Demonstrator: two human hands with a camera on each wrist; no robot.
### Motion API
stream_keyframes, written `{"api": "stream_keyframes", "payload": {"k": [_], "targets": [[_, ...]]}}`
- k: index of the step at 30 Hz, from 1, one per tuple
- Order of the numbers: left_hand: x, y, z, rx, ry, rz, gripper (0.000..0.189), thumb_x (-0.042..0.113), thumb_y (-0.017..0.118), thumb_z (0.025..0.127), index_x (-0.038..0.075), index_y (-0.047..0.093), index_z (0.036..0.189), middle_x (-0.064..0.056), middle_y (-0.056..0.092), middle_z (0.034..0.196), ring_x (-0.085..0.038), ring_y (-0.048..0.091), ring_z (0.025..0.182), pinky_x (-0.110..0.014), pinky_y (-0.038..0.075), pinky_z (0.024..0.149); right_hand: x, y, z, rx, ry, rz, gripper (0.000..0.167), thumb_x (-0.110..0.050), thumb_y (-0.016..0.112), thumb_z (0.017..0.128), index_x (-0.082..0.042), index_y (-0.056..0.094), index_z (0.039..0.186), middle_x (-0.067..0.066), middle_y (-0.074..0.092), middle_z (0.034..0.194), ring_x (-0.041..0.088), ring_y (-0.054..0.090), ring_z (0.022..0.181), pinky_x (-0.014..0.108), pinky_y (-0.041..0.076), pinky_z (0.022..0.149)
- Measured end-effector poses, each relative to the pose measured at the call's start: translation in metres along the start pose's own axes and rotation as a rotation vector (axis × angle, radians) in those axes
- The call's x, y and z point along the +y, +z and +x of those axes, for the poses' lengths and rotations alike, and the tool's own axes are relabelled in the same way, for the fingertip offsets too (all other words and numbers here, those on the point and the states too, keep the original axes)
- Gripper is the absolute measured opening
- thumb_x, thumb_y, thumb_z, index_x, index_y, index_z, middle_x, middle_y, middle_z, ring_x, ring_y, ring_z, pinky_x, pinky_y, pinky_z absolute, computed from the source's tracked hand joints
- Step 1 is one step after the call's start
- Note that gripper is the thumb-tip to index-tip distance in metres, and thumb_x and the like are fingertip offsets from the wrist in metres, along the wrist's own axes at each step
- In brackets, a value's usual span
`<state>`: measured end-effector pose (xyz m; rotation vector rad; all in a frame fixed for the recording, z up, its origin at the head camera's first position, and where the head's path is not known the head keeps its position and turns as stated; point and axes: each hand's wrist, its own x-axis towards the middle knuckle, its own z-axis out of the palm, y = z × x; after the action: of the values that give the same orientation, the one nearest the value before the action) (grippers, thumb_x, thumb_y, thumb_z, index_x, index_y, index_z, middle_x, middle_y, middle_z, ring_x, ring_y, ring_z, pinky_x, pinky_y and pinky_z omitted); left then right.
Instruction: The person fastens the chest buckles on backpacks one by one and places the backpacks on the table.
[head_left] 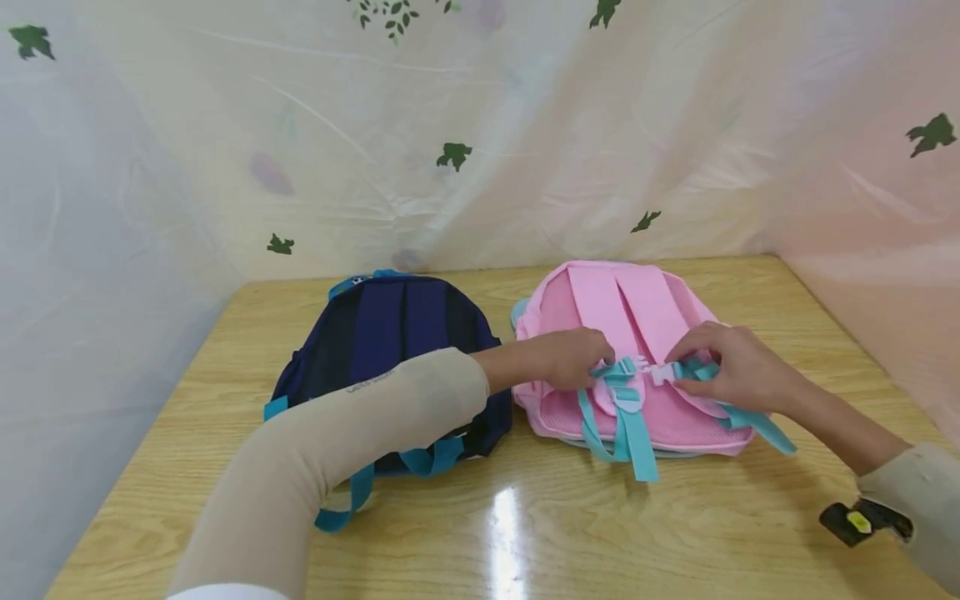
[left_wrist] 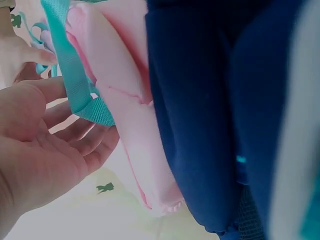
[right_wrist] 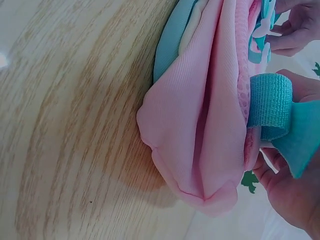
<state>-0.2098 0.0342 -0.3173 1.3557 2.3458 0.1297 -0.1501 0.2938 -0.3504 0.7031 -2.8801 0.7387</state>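
Observation:
A pink backpack (head_left: 600, 296) lies on the table with its shoulder straps up. My left hand (head_left: 573, 358) pinches the teal strap (head_left: 609, 370) behind a pale pink pronged buckle half (head_left: 641, 364). Across from it, my right hand (head_left: 738, 367) holds the other buckle half (head_left: 662, 374) by its teal webbing (head_left: 692, 368). The two halves face each other, close together over the back panel. In the left wrist view, teal webbing (left_wrist: 75, 85) passes by my left fingers. A teal loop (right_wrist: 270, 105) partly covers my right hand (right_wrist: 295, 195) in the right wrist view.
A navy backpack (head_left: 382, 325) lies left of the pink one, under my left forearm, its blue strap (head_left: 352, 504) trailing toward me. Both bags rest on a wooden table (head_left: 600, 542). A pale curtain (head_left: 337, 167) with green leaf shapes hangs behind.

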Motion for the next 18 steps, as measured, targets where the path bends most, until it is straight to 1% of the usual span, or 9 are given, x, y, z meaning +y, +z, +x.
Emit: {"api": "stream_keyframes", "payload": {"k": [3, 6, 8, 11, 14, 18], "targets": [[0.0006, -0.0011, 0.0025, -0.014, -0.017, -0.015, 0.04, 0.009, 0.06, 0.104, 0.0, 0.058, 0.143, -0.011, 0.063, 0.136, -0.015, 0.057, 0.111, -0.02, 0.047, 0.098, 0.0011, -0.001, -0.0012, 0.012, 0.017, 0.012, 0.032, -0.005, 0.093, 0.073, -0.01, 0.078, 0.101, -0.009, 0.064, 0.086, 0.01, 0.047, 0.074, 0.024, 0.042, 0.061], [0.0016, -0.0002, 0.0046, -0.025, -0.041, -0.052, 0.037, 0.014, 0.061, 0.106, 0.001, 0.059, 0.141, -0.008, 0.065, 0.129, -0.013, 0.058, 0.107, -0.02, 0.047, 0.095, 0.0012, -0.0007, -0.0021, 0.02, 0.019, 0.023, 0.033, -0.005, 0.093, 0.072, -0.01, 0.078, 0.101, -0.01, 0.059, 0.081, 0.009, 0.046, 0.071, 0.024, 0.041, 0.059], [0.0027, 0.001, 0.0057, -0.033, -0.06, -0.072, 0.035, 0.018, 0.061, 0.106, 0.003, 0.061, 0.137, -0.005, 0.066, 0.122, -0.011, 0.057, 0.103, -0.019, 0.047, 0.093, 0.0014, -0.0003, -0.0026, 0.022, 0.017, 0.035, 0.033, -0.006, 0.094, 0.072, -0.01, 0.078, 0.101, -0.01, 0.058, 0.08, 0.009, 0.046, 0.071, 0.024, 0.042, 0.058], [0.003, 0.0017, 0.0056, -0.03, -0.069, -0.094, 0.031, 0.02, 0.062, 0.105, 0.005, 0.061, 0.132, -0.003, 0.064, 0.113, -0.01, 0.055, 0.098, -0.019, 0.046, 0.087, 0.0009, -0.0002, -0.0037, 0.022, 0.022, 0.044, 0.033, -0.005, 0.093, 0.072, -0.01, 0.078, 0.101, -0.009, 0.058, 0.081, 0.009, 0.047, 0.072, 0.024, 0.042, 0.059], [0.0018, 0.0017, 0.0049, -0.01, -0.061, -0.103, 0.027, 0.022, 0.064, 0.105, 0.005, 0.061, 0.127, -0.002, 0.06, 0.106, -0.011, 0.053, 0.093, -0.019, 0.045, 0.082, 0.0009, -0.0003, -0.0045, 0.026, 0.029, 0.045, 0.033, -0.005, 0.093, 0.073, -0.011, 0.078, 0.101, -0.009, 0.057, 0.081, 0.01, 0.047, 0.073, 0.023, 0.042, 0.059], [-0.001, 0.0029, 0.0042, 0.005, -0.054, -0.124, 0.027, 0.024, 0.066, 0.103, 0.005, 0.06, 0.122, -0.001, 0.056, 0.101, -0.011, 0.051, 0.091, -0.018, 0.043, 0.078, 0.0011, -0.0002, -0.0049, 0.026, 0.048, 0.053, 0.033, -0.006, 0.093, 0.073, -0.011, 0.078, 0.102, -0.007, 0.056, 0.08, 0.011, 0.047, 0.073, 0.023, 0.042, 0.059]]}}
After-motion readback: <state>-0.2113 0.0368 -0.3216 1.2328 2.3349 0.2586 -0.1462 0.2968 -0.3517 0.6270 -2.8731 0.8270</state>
